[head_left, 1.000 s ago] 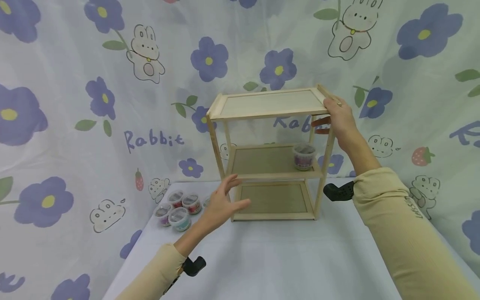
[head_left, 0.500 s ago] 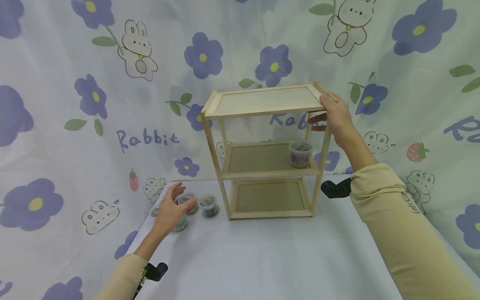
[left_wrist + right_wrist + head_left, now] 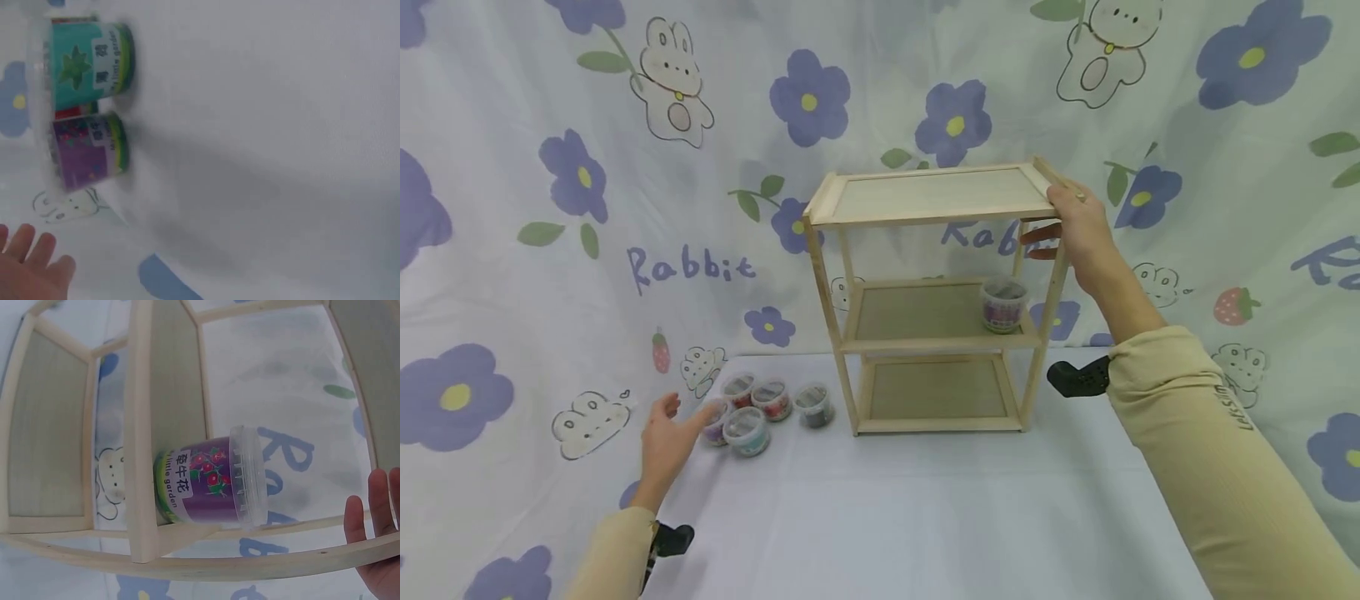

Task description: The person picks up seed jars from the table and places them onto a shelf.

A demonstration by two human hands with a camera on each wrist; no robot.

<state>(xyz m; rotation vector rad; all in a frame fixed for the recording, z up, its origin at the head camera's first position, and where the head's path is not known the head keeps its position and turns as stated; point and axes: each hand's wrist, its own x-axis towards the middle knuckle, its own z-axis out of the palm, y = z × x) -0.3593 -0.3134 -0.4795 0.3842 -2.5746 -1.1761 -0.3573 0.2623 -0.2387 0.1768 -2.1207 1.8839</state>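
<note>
My right hand (image 3: 1082, 237) grips the top right corner of a three-tier wooden shelf rack (image 3: 936, 342), thumb on the top edge and fingers round the post. On the middle shelf, at its right end, stands a lidded plastic tub with a purple label (image 3: 209, 481). My left hand (image 3: 664, 442) is apart from the rack, fingers spread and holding nothing. Its thumb overlaps another purple-labelled tub (image 3: 717, 425) in the head view. Beside that tub stands a teal-labelled tub (image 3: 81, 65), also with a clear lid.
Two red-labelled tubs, a back one (image 3: 739, 390) and a front one (image 3: 772, 402), stand behind the teal tub. Between them and the rack is a dark grey tub (image 3: 814, 406). A white cloth (image 3: 940, 517) covers the table; a patterned curtain (image 3: 880, 92) hangs behind.
My left hand has moved left and away from the rack, across the group of tubs to their left side. The right hand keeps its hold on the rack.
</note>
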